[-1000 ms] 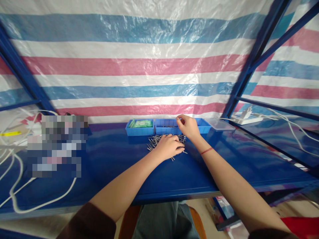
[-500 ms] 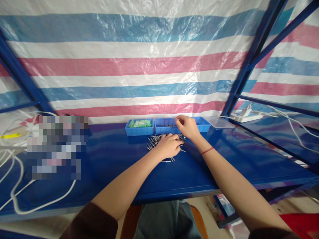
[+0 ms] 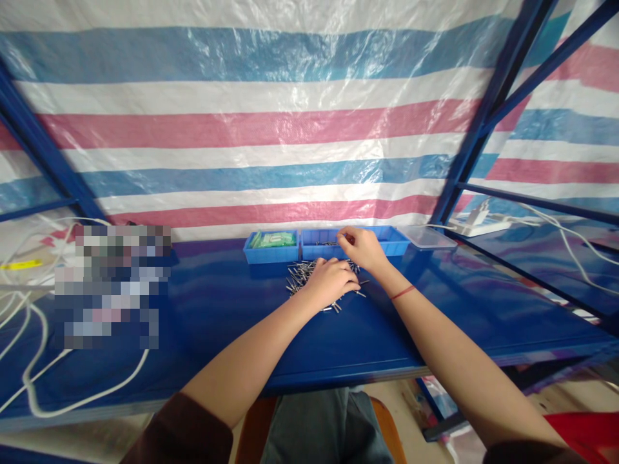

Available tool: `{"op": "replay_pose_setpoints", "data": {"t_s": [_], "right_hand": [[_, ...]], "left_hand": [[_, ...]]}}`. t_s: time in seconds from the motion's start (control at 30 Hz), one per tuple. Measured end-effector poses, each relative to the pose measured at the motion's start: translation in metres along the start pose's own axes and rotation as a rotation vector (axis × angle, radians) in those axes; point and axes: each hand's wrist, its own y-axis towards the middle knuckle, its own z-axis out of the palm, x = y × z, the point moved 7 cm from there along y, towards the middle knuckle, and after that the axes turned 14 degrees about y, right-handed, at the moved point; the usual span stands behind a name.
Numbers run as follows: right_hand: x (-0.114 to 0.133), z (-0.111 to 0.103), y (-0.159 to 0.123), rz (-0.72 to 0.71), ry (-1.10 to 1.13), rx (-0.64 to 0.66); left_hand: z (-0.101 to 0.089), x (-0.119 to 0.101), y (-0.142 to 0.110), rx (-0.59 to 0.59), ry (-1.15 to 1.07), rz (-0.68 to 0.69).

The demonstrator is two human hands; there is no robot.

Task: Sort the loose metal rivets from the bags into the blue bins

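Note:
A loose pile of thin silver pins that look like blind rivets [image 3: 299, 276] lies on the blue table [image 3: 227, 309]. My left hand [image 3: 333, 281] rests palm down over the pile, its fingers apart and touching the pins. Just behind it, my right hand [image 3: 363, 249] hovers at the front of a blue bin [image 3: 314, 252], thumb and fingertips pinched together. Whatever is between those fingertips is too small to make out. A few similar pins [image 3: 327, 243] lie inside this bin.
Left of that bin stands a smaller blue bin [image 3: 249, 253] holding green packets [image 3: 273, 240]. A clear plastic lid [image 3: 430, 238] lies to the right, near a white power strip [image 3: 481, 222]. White cables [image 3: 36, 386] loop over the table's left side, beside a blurred-out patch.
My left hand has shifted slightly right over the pile, and some pins near its fingers have moved. My right hand has moved slightly left, still pinched.

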Motion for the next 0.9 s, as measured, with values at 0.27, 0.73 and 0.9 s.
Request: {"op": "replay_pose_setpoints", "data": {"t_s": [0.27, 0.73, 0.9], "right_hand": [[-0.002, 0.0, 0.0, 0.002, -0.014, 0.017], [-0.001, 0.029, -0.011, 0.085, 0.409, 0.397], [-0.003, 0.028, -0.008, 0.139, 0.602, 0.301]], "left_hand": [[-0.005, 0.0, 0.001, -0.107, 0.015, -0.044], [0.007, 0.087, -0.014, -0.481, -0.969, -0.638], [0.016, 0.086, -0.018, -0.441, -1.169, -0.749]]}}
